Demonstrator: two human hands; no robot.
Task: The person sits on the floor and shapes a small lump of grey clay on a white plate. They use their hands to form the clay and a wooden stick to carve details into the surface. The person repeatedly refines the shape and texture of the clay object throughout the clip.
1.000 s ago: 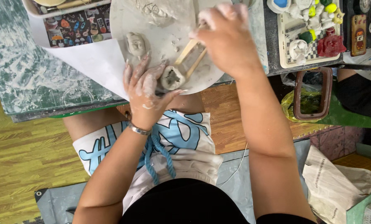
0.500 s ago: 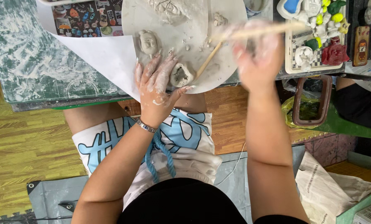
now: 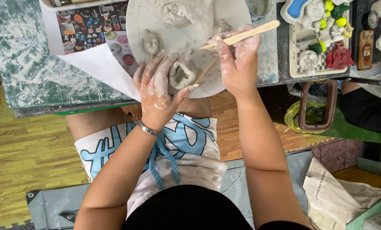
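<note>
1. Clay-smeared, the left hand (image 3: pixel 158 91) is cupped round a small hollow clay piece (image 3: pixel 181 76), its grip closed on the lump so that it is steadied at the near edge of the round board (image 3: pixel 143 12).
2. Two wooden modelling sticks are clamped in the closed grip of the right hand (image 3: pixel 237 64): the working stick (image 3: pixel 205 71) is angled down at the hollow's rim, apparently for shaping it, while the spare stick (image 3: pixel 241 35) is kept raised and out of the way.
3. A small clay face (image 3: pixel 150 42) is set apart on the board, seemingly clear of the work.
4. White paper (image 3: pixel 96 68) is spread on the surface (image 3: pixel 32 64) beside the board.
</note>
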